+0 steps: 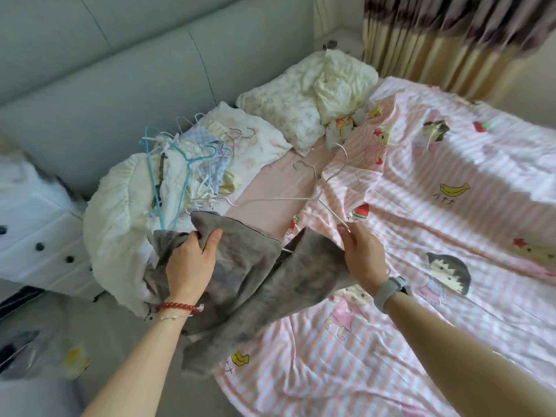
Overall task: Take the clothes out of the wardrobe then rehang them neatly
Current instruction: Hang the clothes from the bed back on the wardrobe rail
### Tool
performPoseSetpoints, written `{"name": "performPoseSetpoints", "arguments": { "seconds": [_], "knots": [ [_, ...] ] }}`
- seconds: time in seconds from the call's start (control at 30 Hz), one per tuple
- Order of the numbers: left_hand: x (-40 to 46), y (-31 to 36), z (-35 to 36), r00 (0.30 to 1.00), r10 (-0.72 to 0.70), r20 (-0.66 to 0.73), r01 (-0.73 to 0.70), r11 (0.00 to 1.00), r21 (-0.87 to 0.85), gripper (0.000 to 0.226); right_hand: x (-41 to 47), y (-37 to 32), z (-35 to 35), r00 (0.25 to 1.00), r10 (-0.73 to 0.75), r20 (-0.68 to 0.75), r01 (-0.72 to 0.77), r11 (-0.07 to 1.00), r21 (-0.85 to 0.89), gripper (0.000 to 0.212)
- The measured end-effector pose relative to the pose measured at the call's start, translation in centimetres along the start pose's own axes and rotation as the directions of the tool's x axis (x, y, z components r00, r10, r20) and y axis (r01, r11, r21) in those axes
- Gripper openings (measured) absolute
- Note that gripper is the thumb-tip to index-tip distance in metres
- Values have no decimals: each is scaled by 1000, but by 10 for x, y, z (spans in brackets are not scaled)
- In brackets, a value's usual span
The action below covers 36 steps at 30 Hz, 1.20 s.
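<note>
A grey garment lies crumpled at the near left edge of the bed. My left hand grips a fold of it at its upper left, thumb on top. My right hand is at the garment's right edge, and its fingertips pinch the near end of a white wire hanger that lies on the bed with its hook pointing away. A short white piece shows in the gap between the garment's two halves. Behind the grey garment is a pile of clothes tangled with several hangers, among them a blue hanger.
A cream frilled garment hangs over the bed's left edge. Pillows and a crumpled cream cloth lie by the grey headboard. A pink striped cartoon quilt covers the right side. A white buttoned garment is at left, curtains behind.
</note>
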State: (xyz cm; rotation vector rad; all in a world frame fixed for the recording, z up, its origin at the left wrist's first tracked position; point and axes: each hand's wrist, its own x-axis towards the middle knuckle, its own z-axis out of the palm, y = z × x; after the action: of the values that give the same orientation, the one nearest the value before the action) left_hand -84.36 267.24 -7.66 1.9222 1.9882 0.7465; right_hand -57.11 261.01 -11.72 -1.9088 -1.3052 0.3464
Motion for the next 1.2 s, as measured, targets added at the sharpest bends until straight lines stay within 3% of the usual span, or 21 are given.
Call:
{"name": "performPoseSetpoints", "arguments": {
  "seconds": [0.2,0.37,0.47,0.53,0.6,0.67,0.73,0.77,0.83,0.93,1.1,1.2],
  "knots": [
    [-62,37,-100,968,-49,-247,18,992,-127,44,-6,-72,-58,949,-285,-134,302,945,124,23],
    [-132,51,-168,892,-113,-437,32,982,-188,39,-8,-156,-113,853,-448,-268,501,847,178,29],
    [-175,43,-197,864,-183,-469,107,977,-184,39,-20,-194,-130,783,-544,-302,615,749,244,27],
    [-202,30,-214,843,-256,-474,137,953,-272,48,-37,-207,-133,746,-597,-294,664,697,271,24],
    [-230,21,-232,816,-322,-481,146,919,-367,72,-61,-211,-128,714,-658,-239,699,657,282,20],
    [-254,11,-241,816,-226,-533,149,971,-185,82,-87,-214,-121,636,-749,-183,766,587,263,18],
    [-277,0,-245,885,-51,-463,94,993,70,66,-113,-217,-112,548,-827,-129,824,507,253,16],
    [-283,0,-242,941,-25,-337,56,995,82,56,-119,-217,-110,529,-842,-106,834,493,247,15],
    [-310,-5,-239,991,-92,-97,91,996,-12,38,-138,-218,-104,480,-876,-57,854,451,259,16],
    [-357,-11,-237,989,-138,-45,128,976,-176,15,-167,-214,-102,404,-914,35,877,398,268,16],
    [-438,-11,-249,985,-163,48,170,924,-342,32,-223,-210,-108,306,-945,119,881,328,342,21],
    [-497,-18,-258,964,-257,62,262,901,-344,34,-269,-213,-116,182,-965,188,881,245,404,17]
  ]
}}
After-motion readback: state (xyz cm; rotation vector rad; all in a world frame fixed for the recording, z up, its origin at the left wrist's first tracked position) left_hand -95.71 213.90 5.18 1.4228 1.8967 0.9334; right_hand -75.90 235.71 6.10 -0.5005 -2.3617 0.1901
